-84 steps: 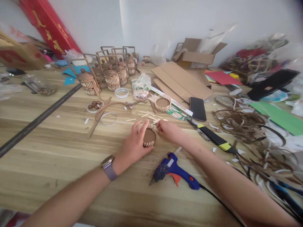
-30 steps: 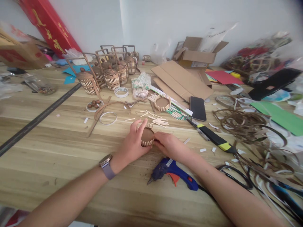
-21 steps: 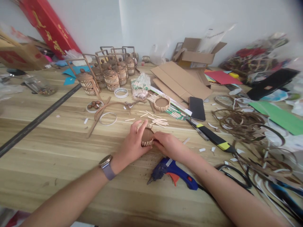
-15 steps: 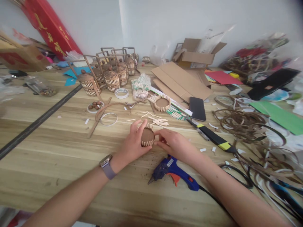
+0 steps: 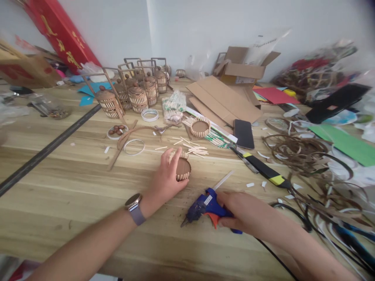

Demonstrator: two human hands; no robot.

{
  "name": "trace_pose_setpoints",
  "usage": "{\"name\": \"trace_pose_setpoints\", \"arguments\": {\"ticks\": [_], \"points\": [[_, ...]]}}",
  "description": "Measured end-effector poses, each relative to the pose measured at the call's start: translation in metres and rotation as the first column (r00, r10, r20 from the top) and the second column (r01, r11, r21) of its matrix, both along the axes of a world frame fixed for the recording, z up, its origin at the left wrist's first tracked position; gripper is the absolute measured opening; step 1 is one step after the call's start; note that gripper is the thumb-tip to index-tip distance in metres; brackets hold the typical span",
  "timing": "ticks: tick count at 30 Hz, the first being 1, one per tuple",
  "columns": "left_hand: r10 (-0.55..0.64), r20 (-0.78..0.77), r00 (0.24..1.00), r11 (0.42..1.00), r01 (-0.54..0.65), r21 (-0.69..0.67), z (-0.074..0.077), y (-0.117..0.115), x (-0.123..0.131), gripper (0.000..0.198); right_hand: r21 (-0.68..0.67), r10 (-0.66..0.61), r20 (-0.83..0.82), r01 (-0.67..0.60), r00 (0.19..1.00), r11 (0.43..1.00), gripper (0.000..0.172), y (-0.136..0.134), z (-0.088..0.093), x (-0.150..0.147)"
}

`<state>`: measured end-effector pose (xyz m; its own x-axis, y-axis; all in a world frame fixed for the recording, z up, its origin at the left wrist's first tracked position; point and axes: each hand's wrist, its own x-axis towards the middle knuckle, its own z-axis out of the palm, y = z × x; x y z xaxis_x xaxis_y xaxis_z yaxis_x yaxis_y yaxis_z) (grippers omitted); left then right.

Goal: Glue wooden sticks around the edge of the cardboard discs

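Note:
My left hand [image 5: 168,175] grips a small round cardboard disc [image 5: 183,168] edged with short upright wooden sticks, its thumb at the near rim and its fingers over the left side. Around the handle of a blue hot glue gun [image 5: 209,205] with an orange trigger, my right hand [image 5: 240,212] is closed; the gun lies low at the table, nozzle pointing left and toward me. A clear glue stick [image 5: 224,180] pokes out of its back. Beyond the left hand lie loose cut sticks [image 5: 196,150]. A similar stick-edged disc [image 5: 200,127] rests farther back.
Several finished miniature stick baskets [image 5: 137,97] with tall handles stand at the back left. A yellow-black utility knife [image 5: 263,169] and a phone [image 5: 243,134] lie to the right, beside tangled brown strips [image 5: 299,148]. Flat cardboard [image 5: 222,101] is behind; a black cord trails from the gun.
My right hand has left the stick-edged disc, moved toward me and right, and closed on the glue gun's handle. My left hand keeps its hold on the disc.

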<state>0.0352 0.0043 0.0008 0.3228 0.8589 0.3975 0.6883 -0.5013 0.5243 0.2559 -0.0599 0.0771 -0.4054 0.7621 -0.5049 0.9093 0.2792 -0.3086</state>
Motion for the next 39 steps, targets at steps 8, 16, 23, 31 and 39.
{"name": "trace_pose_setpoints", "arguments": {"ticks": [8,16,23,31,39], "points": [[0.005,0.027,1.0,0.999,-0.004,-0.037,0.003,0.0,-0.001,0.099,0.058,-0.146,-0.252,0.165,0.957,0.984,0.012,0.01,0.004,0.027],[-0.037,0.021,0.999,0.998,0.038,-0.05,0.003,0.0,-0.002,0.105,-0.187,-0.457,-0.772,0.528,0.443,0.828,0.027,0.015,-0.015,0.03],[-0.073,0.006,0.997,0.997,0.073,-0.03,0.005,0.001,-0.005,0.108,-0.543,-0.635,-0.758,0.392,0.153,0.743,0.028,0.016,-0.043,0.029],[-0.072,0.011,0.997,0.997,0.072,-0.017,0.003,0.002,-0.005,0.106,-0.546,-0.616,-0.775,0.342,0.141,0.765,0.032,0.018,-0.048,0.031],[-0.069,0.004,0.998,0.997,0.069,-0.024,0.001,0.002,-0.005,0.107,-0.462,-0.616,-0.749,0.475,0.243,0.749,0.044,0.018,-0.048,0.031]]}}
